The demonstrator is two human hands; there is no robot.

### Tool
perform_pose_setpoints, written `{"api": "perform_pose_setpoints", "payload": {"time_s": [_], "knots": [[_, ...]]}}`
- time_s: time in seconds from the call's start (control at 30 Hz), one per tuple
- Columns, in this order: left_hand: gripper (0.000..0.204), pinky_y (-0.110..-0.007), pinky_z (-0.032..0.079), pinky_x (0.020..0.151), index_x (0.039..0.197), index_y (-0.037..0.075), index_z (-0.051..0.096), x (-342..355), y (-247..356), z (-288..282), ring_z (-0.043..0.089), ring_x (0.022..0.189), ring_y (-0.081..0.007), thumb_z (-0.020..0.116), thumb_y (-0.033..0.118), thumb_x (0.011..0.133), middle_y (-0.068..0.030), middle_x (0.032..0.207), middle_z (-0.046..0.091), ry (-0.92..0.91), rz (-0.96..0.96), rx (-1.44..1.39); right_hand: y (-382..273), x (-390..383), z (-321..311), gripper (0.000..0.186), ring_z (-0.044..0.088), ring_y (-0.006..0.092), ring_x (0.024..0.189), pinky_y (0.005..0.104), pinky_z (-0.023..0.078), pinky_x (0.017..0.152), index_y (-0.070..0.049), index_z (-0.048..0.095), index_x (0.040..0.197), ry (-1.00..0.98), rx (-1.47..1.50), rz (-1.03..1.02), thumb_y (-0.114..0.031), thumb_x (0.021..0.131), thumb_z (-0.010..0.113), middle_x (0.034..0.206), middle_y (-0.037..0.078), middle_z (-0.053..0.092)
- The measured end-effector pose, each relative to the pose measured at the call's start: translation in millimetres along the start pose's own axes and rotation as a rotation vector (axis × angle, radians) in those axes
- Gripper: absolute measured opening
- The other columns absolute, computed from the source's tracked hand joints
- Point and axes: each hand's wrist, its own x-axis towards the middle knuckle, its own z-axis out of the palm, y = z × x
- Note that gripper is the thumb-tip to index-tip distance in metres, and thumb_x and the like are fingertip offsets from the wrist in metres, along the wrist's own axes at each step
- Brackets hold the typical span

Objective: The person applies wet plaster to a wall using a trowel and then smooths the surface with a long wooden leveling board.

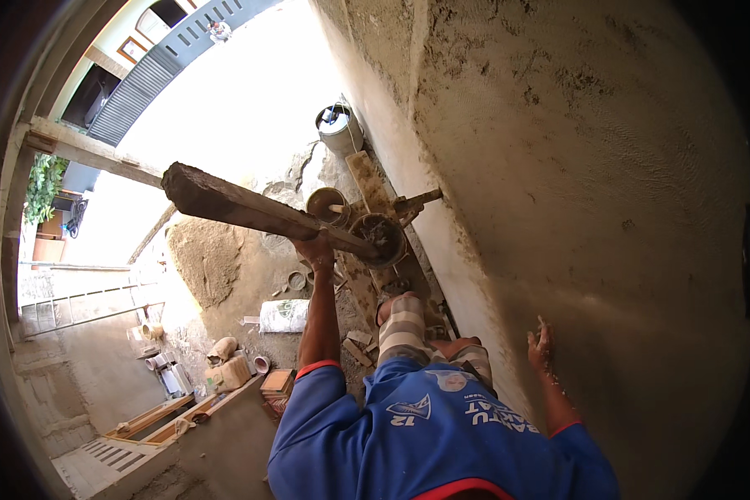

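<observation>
The beam slants across the view, its narrow end at a bucket, whether in or above I cannot tell. The left grip is curled round it; the right grip, fingers loosely spread, holds nothing visible near the wall.

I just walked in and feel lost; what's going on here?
A person's left hand grips a long wooden bar, one end overlapping a dark bucket in this view; contact is unclear. The right hand is open and empty, near the wall. A second bucket stands next to the first.
</observation>
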Motion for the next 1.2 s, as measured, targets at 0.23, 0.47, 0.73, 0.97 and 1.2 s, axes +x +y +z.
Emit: {"api": "perform_pose_setpoints", "payload": {"time_s": [0.23,0.47,0.73,0.97,1.2], "knots": [[0.068,-0.032,0.045,0.088,0.127,0.0,0.034,-29,14,7,0.053,0.096,-0.0199,0.061,-0.011,0.065,-0.009,0.109,0.052,-0.042,0.019,-0.004,-25,4,-7,0.045,0.055,0.0285,0.079,0.0375,0.046,0.07,-0.004,0.049,0.123,-0.018,0.046,0.065,-0.005,0.08,0.06,0.096,0.016,0.054],[0.045,-0.031,0.046,0.081,0.107,0.001,0.049,-46,6,-13,0.054,0.088,-0.017,0.065,-0.003,0.065,-0.0068,0.096,0.056,-0.131,-0.064,0.247,-70,34,-24,0.04,0.057,0.0298,0.077,0.0377,0.047,0.069,-0.003,0.051,0.12,-0.029,0.167,0.103,-0.006,0.08,0.06,0.091,0.017,0.056],[0.027,-0.037,0.046,0.078,0.096,-0.001,0.064,-50,42,-51,0.061,0.087,-0.0271,0.067,0.009,0.072,-0.0154,0.091,0.065,-0.548,0.011,0.487,-295,100,3,0.062,0.053,0.0426,0.101,0.0474,0.045,0.083,-0.012,0.039,0.135,-0.244,0.294,-0.542,-0.007,0.076,0.059,0.116,0.026,0.05],[0.026,-0.039,0.045,0.083,0.101,0.001,0.064,-65,58,-73,0.06,0.092,-0.0286,0.066,0.017,0.08,-0.0164,0.098,0.065,-0.613,-0.075,0.627,-413,110,78,0.078,0.037,0.0449,0.122,0.0608,0.029,0.098,-0.022,0.022,0.145,-0.508,0.361,-0.731,-0.001,0.074,0.051,0.136,0.025,0.035],[0.031,-0.037,0.044,0.086,0.105,0.003,0.063,-74,78,-70,0.06,0.096,-0.0254,0.069,0.02,0.08,-0.0147,0.101,0.065,-0.602,-0.11,0.719,-366,186,213,0.079,0.014,0.0505,0.133,0.0684,0.012,0.102,-0.024,0.009,0.147,-0.796,-0.272,-0.578,-0.009,0.081,0.048,0.148,0.023,0.017]]}}
